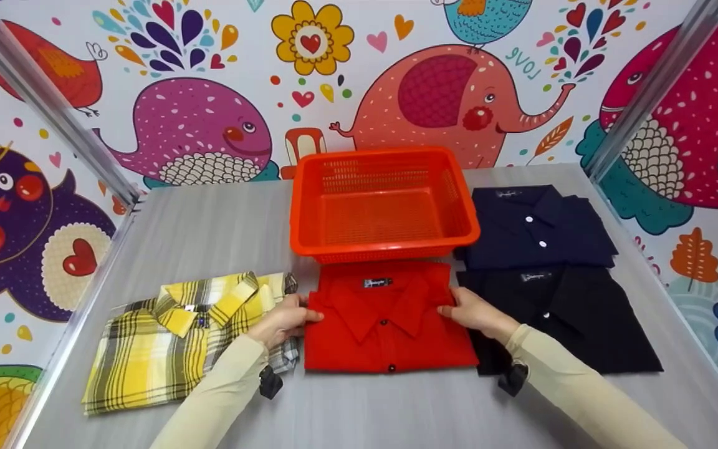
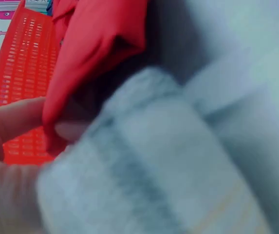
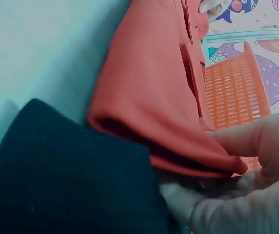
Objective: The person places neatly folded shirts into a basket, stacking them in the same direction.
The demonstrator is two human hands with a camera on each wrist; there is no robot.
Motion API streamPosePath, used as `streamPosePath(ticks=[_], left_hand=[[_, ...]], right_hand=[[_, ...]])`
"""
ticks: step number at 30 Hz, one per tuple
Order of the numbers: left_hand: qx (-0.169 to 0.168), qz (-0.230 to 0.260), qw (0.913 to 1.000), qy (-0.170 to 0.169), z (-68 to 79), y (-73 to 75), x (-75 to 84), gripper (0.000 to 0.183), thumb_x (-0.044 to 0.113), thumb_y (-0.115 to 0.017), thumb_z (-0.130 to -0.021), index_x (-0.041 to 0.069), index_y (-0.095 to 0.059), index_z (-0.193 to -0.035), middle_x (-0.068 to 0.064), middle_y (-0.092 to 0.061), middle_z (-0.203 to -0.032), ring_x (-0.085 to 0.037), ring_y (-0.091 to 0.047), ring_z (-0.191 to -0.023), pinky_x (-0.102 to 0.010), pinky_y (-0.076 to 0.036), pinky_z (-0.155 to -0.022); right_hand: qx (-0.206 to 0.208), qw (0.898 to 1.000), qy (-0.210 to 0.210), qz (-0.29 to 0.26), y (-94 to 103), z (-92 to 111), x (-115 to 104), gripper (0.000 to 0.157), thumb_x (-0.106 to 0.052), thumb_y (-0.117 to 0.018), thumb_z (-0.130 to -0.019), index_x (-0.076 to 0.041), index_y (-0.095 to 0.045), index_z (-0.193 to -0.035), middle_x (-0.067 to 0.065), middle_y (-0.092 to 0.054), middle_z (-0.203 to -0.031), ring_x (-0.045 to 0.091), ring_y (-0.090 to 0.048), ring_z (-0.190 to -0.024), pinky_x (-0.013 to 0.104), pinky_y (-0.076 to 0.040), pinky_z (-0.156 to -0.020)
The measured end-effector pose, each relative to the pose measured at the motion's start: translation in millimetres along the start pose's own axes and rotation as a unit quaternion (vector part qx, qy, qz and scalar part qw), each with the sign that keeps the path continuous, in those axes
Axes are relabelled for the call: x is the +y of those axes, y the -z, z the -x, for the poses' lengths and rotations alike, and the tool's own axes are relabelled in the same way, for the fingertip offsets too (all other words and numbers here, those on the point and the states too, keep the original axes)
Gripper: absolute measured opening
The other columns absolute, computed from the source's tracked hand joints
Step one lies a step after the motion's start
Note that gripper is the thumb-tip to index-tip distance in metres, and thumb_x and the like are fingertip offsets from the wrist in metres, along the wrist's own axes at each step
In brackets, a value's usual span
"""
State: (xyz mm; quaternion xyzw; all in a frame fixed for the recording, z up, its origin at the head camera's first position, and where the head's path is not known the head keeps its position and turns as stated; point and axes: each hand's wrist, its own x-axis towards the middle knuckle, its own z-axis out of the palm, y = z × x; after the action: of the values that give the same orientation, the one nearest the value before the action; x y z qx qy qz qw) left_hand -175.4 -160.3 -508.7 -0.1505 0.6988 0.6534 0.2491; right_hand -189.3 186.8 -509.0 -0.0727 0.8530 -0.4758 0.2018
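A red shirt (image 1: 390, 343), folded with its collar and buttons facing up, lies at the middle of the table (image 1: 384, 411), directly in front of an orange-red basket (image 1: 390, 246). The left hand (image 1: 284, 319) pinches its left edge and the right hand (image 1: 474, 312) pinches its right edge, each grip having the thumb on top and fingers tucked under the cloth, as the wrist views show. Holding both sides at about the same height probably spreads the load evenly, so that the soft fold stays flat and the collar does not skew. In the right wrist view the layers gape a little along the edge, which may be why the fingers reach beneath rather than only press from above. A yellow plaid shirt (image 1: 153, 355) lies to the left, with some grey checked cloth (image 1: 288, 358) showing at its side; a black shirt (image 1: 602, 330) and a navy shirt (image 1: 508, 234) lie to the right. All have their collars toward the basket's side, an arrangement that seems meant to leave each front readable.
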Motion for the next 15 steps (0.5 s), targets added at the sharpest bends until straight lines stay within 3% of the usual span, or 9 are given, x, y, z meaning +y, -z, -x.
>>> streamPosePath(ticks=[3,4,8,10,12,15], left_hand=[[-0.012,-0.003,0.9999,-0.005,-1.6,-1.3,-0.3,0.037,-0.008,-0.059,-0.086,-0.012,-0.045,-0.12,-0.012,-0.061,-0.096,-0.018,-0.062,-0.078,-0.033,-0.055,-0.071],[-0.016,-0.005,0.9998,-0.008,-1.8,-1.5,-0.3,0.035,-0.007,-0.059,-0.087,-0.012,-0.047,-0.12,-0.01,-0.063,-0.094,-0.017,-0.063,-0.077,-0.033,-0.055,-0.071],[-0.033,-0.013,0.9993,-0.015,-1.1,-1.8,0.0,0.023,-0.002,-0.058,-0.091,-0.009,-0.055,-0.112,-0.006,-0.066,-0.085,-0.014,-0.064,-0.072,-0.031,-0.056,-0.068],[-0.04,-0.018,0.9989,-0.018,-0.7,-1.7,-0.7,0.018,0.0,-0.058,-0.092,-0.007,-0.058,-0.108,-0.005,-0.066,-0.081,-0.013,-0.064,-0.071,-0.03,-0.055,-0.067],[-0.045,-0.023,0.9985,-0.021,-0.8,-1.9,-1.6,0.017,0.002,-0.057,-0.093,-0.006,-0.059,-0.108,-0.004,-0.066,-0.08,-0.013,-0.064,-0.07,-0.03,-0.055,-0.066],[-0.049,-0.031,0.9979,-0.026,-0.4,-2.4,-3.2,0.022,0.004,-0.057,-0.094,-0.007,-0.058,-0.114,-0.005,-0.067,-0.083,-0.014,-0.064,-0.072,-0.031,-0.055,-0.066]], right_hand=[[-0.006,1.0,0.002,-0.025,1.8,0.4,1.6,0.044,0.002,-0.054,-0.091,0.019,-0.042,-0.129,0.024,-0.055,-0.115,0.032,-0.051,-0.104,0.04,-0.043,-0.092],[-0.011,0.999,-0.006,-0.039,2.7,0.7,2.5,0.048,0.001,-0.052,-0.093,0.02,-0.036,-0.134,0.03,-0.05,-0.123,0.032,-0.052,-0.101,0.04,-0.044,-0.089],[-0.029,0.992,-0.047,-0.116,6.0,4.3,6.7,0.065,-0.002,-0.046,-0.097,0.019,-0.006,-0.144,0.039,-0.017,-0.147,0.04,-0.042,-0.121,0.046,-0.042,-0.096],[-0.036,0.986,-0.059,-0.154,8.0,5.5,9.5,0.061,-0.003,-0.044,-0.098,0.014,-0.009,-0.146,0.038,-0.026,-0.143,0.034,-0.051,-0.109,0.043,-0.048,-0.085],[-0.042,0.981,-0.053,-0.184,9.6,6.1,12.4,0.053,-0.002,-0.043,-0.098,0.01,-0.018,-0.143,0.033,-0.038,-0.135,0.032,-0.054,-0.107,0.043,-0.05,-0.084],[-0.047,0.978,-0.031,-0.201,12.7,7.1,15.3,0.036,0.0,-0.042,-0.097,0.005,-0.029,-0.13,0.019,-0.053,-0.113,0.022,-0.06,-0.088,0.037,-0.052,-0.072]])
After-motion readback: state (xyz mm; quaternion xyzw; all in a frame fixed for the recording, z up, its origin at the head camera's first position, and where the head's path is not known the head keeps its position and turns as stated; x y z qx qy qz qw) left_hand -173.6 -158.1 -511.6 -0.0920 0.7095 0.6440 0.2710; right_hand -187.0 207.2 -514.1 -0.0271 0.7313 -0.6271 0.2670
